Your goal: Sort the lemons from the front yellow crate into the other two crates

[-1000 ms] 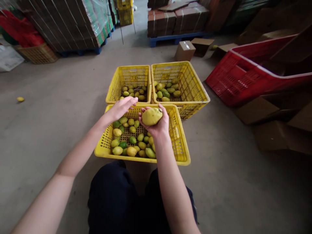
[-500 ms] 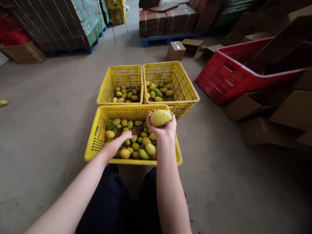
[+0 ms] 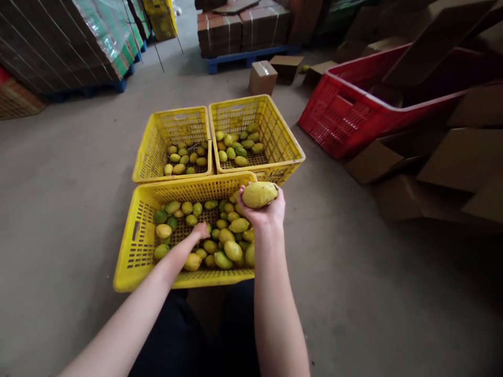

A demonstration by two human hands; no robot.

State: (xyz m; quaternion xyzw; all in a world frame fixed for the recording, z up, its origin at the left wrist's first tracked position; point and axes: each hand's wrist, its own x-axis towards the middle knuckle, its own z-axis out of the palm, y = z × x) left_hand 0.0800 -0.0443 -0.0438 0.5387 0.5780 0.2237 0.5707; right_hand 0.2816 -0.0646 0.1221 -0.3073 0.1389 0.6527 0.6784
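My right hand [image 3: 270, 212] is palm up above the right side of the front yellow crate [image 3: 128, 264], its fingers curled round a large yellow lemon [image 3: 259, 195]. Down inside that crate, my left hand [image 3: 201, 230] has its fingers closed at a lemon [image 3: 208, 228], of which only a small part shows. Yellow and green lemons [image 3: 232, 250] lie around the left hand, thickest on the right side, with some of the slatted bottom showing between them. My right forearm and hand hide the crate's right end.
Two more yellow crates, a left one [image 3: 137, 166] and a right one [image 3: 301, 157], stand behind, each with lemons on its bottom. To the right is a red crate [image 3: 334, 123] among cardboard boxes [image 3: 416, 201]. A small carton [image 3: 262, 77] and loaded blue pallets [image 3: 231, 63] stand farther back.
My view has shifted, so the crates sit farther left and the front one lower. My left hand has moved slightly within the crate. The right hand still holds its lemon.
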